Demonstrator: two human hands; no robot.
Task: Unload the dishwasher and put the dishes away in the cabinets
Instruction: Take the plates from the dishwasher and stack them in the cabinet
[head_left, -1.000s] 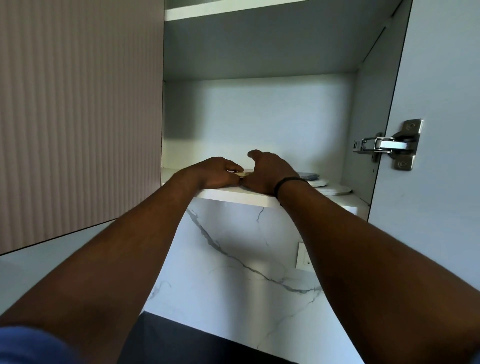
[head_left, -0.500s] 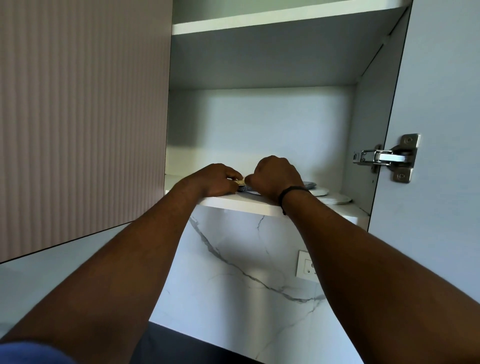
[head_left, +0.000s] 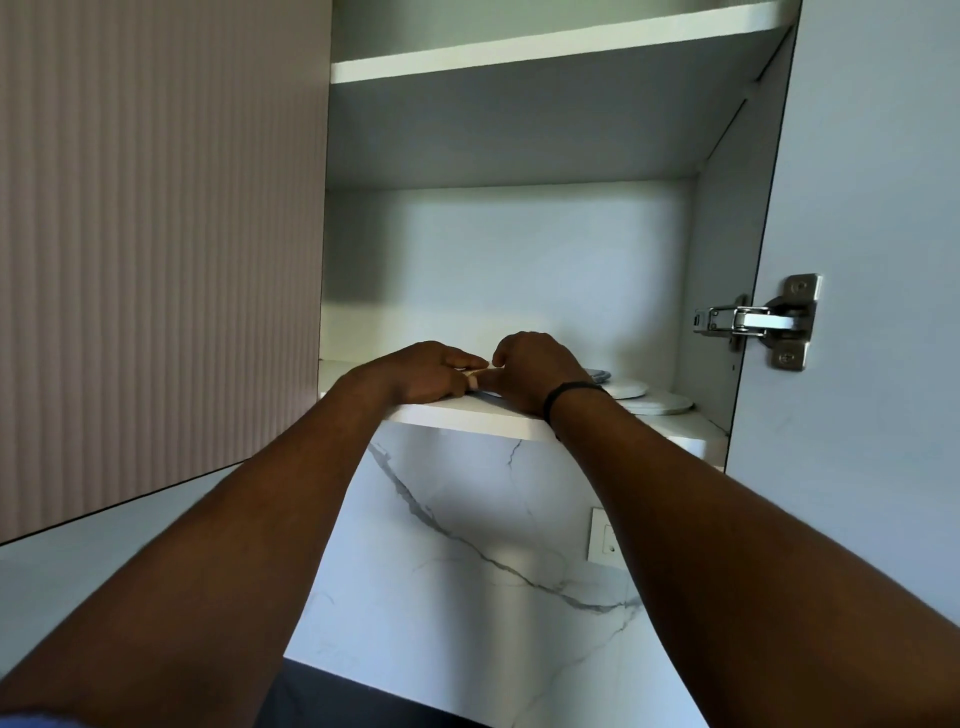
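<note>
Both my hands reach onto the lower shelf (head_left: 467, 419) of an open wall cabinet. My left hand (head_left: 423, 371) and my right hand (head_left: 537, 366) meet at their fingertips, fingers curled, gripping a flat grey-blue plate (head_left: 597, 372) that lies low on the shelf. Only a pale bit of its rim between the fingers and a sliver to the right of my right hand show; the hands hide the rest. A black band circles my right wrist.
Two white plates (head_left: 660, 404) lie flat on the shelf at the right. The cabinet door (head_left: 872, 182) stands open on the right with a metal hinge (head_left: 763, 319). An upper shelf (head_left: 519, 52) is overhead. A ribbed closed door (head_left: 156, 234) is left; a marble backsplash with a socket (head_left: 602, 535) below.
My right hand's fingers have curled in and both hands drew slightly toward the shelf's front edge. The view tilted upward a little.
</note>
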